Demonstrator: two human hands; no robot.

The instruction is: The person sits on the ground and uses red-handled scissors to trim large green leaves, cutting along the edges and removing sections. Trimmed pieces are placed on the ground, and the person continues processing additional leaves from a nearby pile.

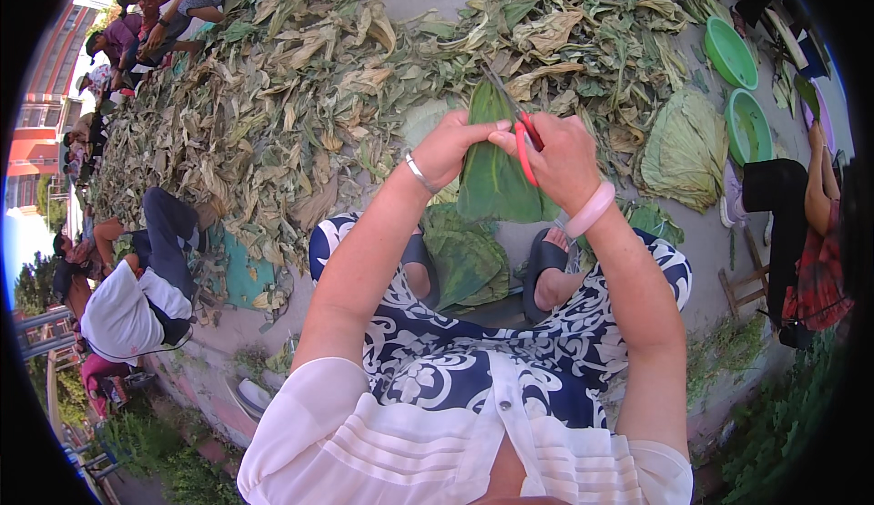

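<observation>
My left hand (447,148) pinches a folded green leaf (493,187) near its middle, thumb towards the right. My right hand (563,156) has its fingers in the red handles of a pair of scissors (524,137), whose metal blades point up and left along the leaf's upper right edge. The right thumb and fingertips also meet the leaf beside the left thumb. Whether the blades are parted cannot be told. Below the hands, between my sandalled feet, lies a stack of broad green leaves (468,259).
Dry leaf scraps (293,95) spread widely ahead and left. A stack of large pale leaves (686,150) lies right, near two green basins (730,53) (749,126). A person in black trousers (775,225) sits far right; a person in a white top (123,310) and others are left.
</observation>
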